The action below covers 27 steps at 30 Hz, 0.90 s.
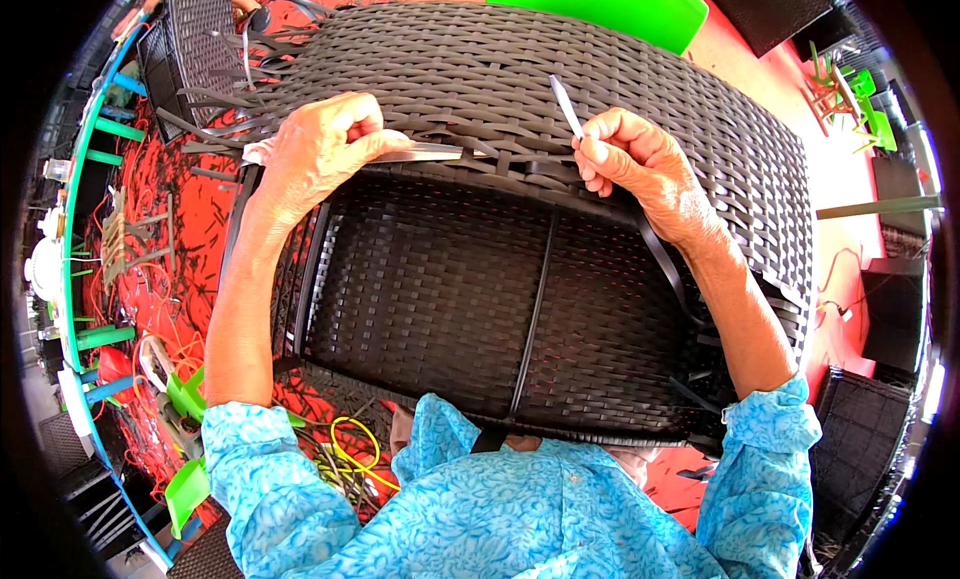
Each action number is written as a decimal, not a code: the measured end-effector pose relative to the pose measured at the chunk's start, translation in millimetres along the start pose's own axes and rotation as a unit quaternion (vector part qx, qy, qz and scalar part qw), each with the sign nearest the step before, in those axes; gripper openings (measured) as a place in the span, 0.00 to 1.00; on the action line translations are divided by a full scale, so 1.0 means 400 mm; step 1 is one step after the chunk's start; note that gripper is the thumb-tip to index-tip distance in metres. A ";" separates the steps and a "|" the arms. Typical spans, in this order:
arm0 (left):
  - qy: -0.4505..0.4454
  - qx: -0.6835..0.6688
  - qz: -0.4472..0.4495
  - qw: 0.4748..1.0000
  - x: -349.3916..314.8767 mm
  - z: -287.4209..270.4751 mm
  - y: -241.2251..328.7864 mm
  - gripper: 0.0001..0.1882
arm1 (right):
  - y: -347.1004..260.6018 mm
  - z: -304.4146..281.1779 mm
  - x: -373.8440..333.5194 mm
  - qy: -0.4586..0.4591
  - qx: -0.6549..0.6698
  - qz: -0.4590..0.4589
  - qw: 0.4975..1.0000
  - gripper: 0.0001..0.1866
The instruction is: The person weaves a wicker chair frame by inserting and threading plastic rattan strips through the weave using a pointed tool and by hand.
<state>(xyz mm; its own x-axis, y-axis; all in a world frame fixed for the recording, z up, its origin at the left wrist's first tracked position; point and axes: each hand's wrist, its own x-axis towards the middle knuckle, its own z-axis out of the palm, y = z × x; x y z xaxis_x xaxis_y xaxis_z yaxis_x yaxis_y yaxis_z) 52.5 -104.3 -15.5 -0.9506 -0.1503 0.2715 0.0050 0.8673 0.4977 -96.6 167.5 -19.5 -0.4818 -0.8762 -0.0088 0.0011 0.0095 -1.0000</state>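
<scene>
A large dark brown woven furniture piece (pixel 560 89) of flat plastic strips lies before me, its hollow, dark woven inside (pixel 430 289) facing me. My left hand (pixel 330 149) is closed, thumb forward, on a flat strip (pixel 425 153) that runs right along the upper edge of the opening. To the right, my right hand (pixel 640 164) pinches a narrow weaving strip (pixel 566 107) between thumb and fingers. That strip's pale, shiny end points up and left over the weave. Below the right hand, a loose dark strip (pixel 662 259) hangs into the opening.
Loose strip ends (pixel 215 129) stick out at the weave's left side. A bright green panel (pixel 600 9) stands behind it. Scraps and orange cords (pixel 160 329) litter the red floor at left. A coiled yellow cord (pixel 355 444) lies near my left elbow. Green chairs (pixel 872 109) stand far right.
</scene>
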 end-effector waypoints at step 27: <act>0.050 0.067 0.014 0.996 0.052 0.082 -0.069 0.31 | -0.089 0.086 0.060 0.016 -0.396 0.042 0.917 0.10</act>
<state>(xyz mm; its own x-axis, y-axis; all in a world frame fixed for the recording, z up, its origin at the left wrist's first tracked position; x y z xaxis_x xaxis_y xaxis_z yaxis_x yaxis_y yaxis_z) 22.6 -115.6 -50.6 -0.9149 -0.1665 0.3678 -0.0171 0.9262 0.3767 -78.0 129.6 15.6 -0.5343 -0.8421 -0.0736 -0.5908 0.4343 -0.6799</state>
